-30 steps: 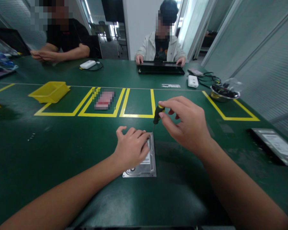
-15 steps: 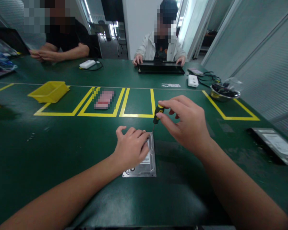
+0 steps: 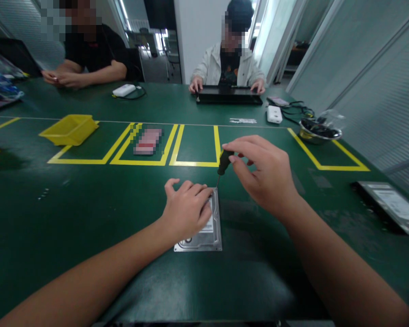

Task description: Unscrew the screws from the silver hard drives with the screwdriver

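A silver hard drive [image 3: 216, 227] lies on the green table in front of me, its near end and right edge showing. Across its top rests my left hand [image 3: 187, 206], palm down with the fingers spread; it covers much of the label. My right hand [image 3: 264, 175] pinches the dark handle of a screwdriver [image 3: 225, 162] between thumb and fingertips. The thin shaft points down, slightly tilted, and its tip meets the drive's far right corner. Whether a screw sits under the tip is too small to tell.
Yellow tape marks the table, with a yellow bin [image 3: 70, 130] and a blurred pink item [image 3: 149, 141]. Small screws [image 3: 43, 194] lie at left. Another drive [image 3: 393, 204] and a metal bowl [image 3: 318, 134] are at right. Two people sit opposite, one holding a black panel [image 3: 229, 96].
The screwdriver handle has turned in my right fingers: its yellow markings have gone from sight and a dark side shows. My left hand and the hard drive have stayed put.
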A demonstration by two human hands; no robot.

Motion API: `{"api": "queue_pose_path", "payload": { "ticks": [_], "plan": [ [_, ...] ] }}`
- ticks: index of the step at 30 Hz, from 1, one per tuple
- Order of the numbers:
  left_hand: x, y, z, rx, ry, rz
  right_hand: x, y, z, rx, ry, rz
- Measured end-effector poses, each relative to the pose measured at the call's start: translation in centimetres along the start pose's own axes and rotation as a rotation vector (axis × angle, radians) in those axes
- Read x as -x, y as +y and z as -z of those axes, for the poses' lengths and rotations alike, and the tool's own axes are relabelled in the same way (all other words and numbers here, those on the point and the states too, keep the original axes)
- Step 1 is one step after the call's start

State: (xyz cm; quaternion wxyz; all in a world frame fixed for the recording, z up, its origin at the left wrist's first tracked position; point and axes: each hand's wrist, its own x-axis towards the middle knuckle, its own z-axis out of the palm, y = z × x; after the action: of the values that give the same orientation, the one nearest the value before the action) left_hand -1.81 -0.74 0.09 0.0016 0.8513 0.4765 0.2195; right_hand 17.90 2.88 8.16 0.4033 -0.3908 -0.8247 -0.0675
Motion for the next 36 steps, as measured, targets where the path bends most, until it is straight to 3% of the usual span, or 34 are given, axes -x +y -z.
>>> {"api": "queue_pose_path", "payload": {
  "ticks": [18, 36],
  "plan": [
    [0.04, 0.01, 0.04, -0.001, -0.004, 0.003, 0.08, 0.38, -0.52, -0.081, 0.065, -0.040],
    [0.04, 0.02, -0.07, 0.000, 0.007, 0.000, -0.09, 0.36, -0.26, -0.163, -0.003, -0.018]
  ]
}}
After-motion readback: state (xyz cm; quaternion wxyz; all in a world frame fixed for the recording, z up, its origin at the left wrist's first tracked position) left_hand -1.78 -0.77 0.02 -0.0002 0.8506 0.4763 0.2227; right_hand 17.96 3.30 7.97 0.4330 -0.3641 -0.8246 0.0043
